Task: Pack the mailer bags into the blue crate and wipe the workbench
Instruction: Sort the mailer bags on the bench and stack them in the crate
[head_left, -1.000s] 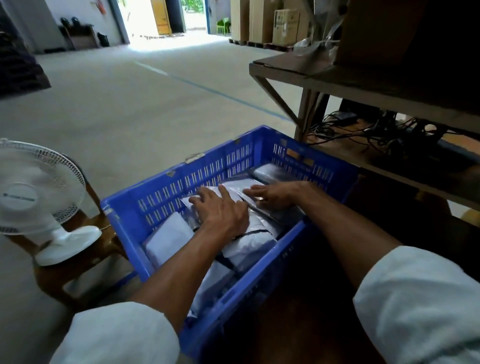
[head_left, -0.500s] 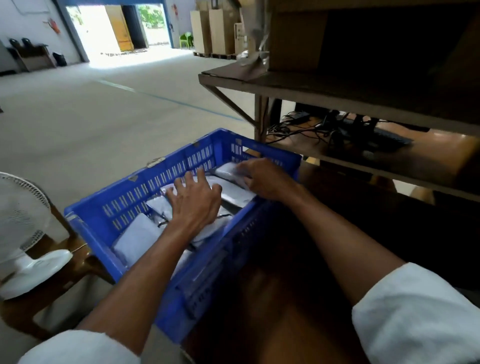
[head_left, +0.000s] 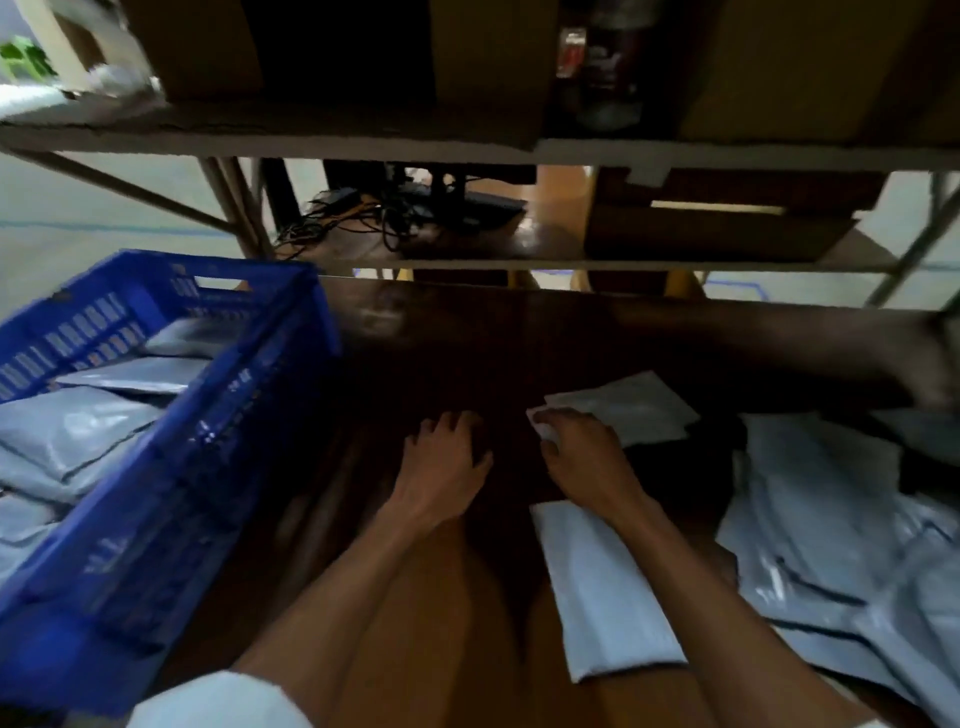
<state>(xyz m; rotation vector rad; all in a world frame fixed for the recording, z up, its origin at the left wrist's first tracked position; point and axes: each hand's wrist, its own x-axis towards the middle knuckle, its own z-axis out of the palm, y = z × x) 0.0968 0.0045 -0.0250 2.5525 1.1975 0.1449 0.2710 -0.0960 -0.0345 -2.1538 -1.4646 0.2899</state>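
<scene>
**Right hand on a bag corner, left hand free**

My right hand is down on the bench, fingers curled over the near left corner of a bag, a bit of white showing between thumb and fingers: a pinch on that corner. The bag is flat, pale grey-white and lies tilted, stretching away and to the right of my knuckles. My left hand hovers just beside it, fingers spread, holding nothing, dark wood beneath. Under my right forearm lies a second bag, long and flat. Further right, a loose pile of grey bags, overlapping and crumpled. Far left stands the crate, blue with slotted walls, packed bags inside it, well apart from both hands. Beyond, a shelf with tangled cables beneath. The view is blurred.
</scene>
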